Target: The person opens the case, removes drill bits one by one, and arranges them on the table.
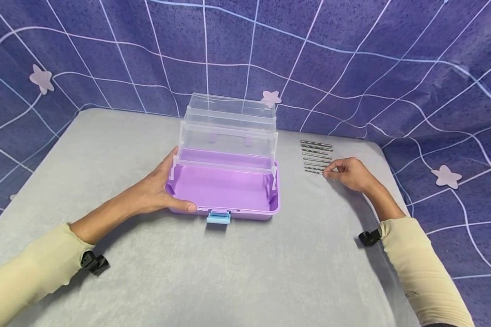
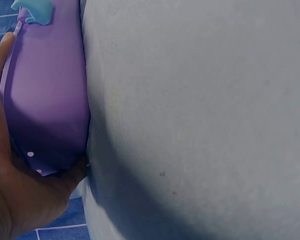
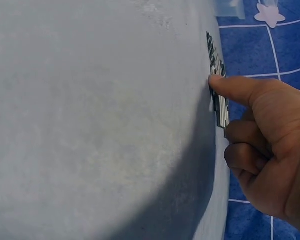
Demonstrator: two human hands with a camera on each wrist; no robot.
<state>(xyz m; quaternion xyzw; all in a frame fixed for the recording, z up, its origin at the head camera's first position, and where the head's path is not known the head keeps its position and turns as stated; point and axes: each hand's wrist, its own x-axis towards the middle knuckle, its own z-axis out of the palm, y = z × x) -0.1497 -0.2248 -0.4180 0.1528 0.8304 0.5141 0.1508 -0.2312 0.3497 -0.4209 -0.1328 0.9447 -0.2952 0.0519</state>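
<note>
A purple toolbox with clear fold-out trays raised at its back stands open on the grey table. My left hand grips its left end, thumb along the front rim and fingers round the side; the left wrist view shows this hand against the purple wall. To the right, several metal drill bits lie in a row. My right hand pinches the shank end of the nearest drill bit with thumb and index finger. In the right wrist view, the other fingers are curled in.
A light blue latch hangs from the toolbox's front. Grey cloth covers the table. Behind it and at both sides hangs a blue-purple curtain with white lines and stars, meeting the table's back edge close behind the trays.
</note>
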